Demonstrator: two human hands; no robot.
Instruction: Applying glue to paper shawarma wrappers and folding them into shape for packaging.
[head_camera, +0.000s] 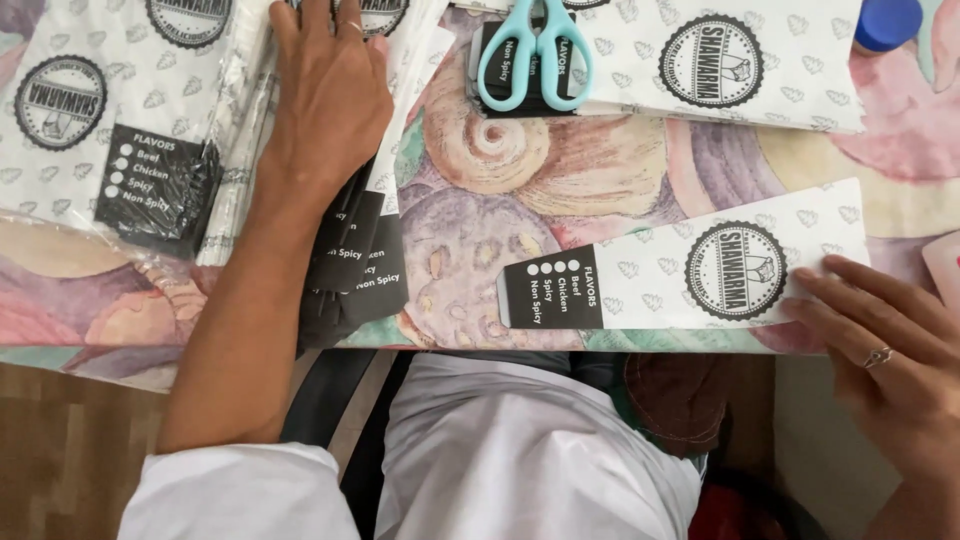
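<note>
My left hand (330, 95) lies flat, fingers together, on a stack of white printed paper sleeves (365, 250) with black ends at the table's left-centre. My right hand (890, 350), with a ring on one finger, rests its fingertips on the right end of a single white paper sleeve (690, 265) with a round black stamp and a black end; this sleeve lies flat near the table's front edge.
Light blue scissors (535, 50) lie at the top centre on another printed sleeve (740, 60). A plastic-wrapped bundle of sleeves (110, 120) sits at the left. A blue cap (888, 22) shows top right. The tablecloth (520, 170) has a shell pattern. My lap is below the table edge.
</note>
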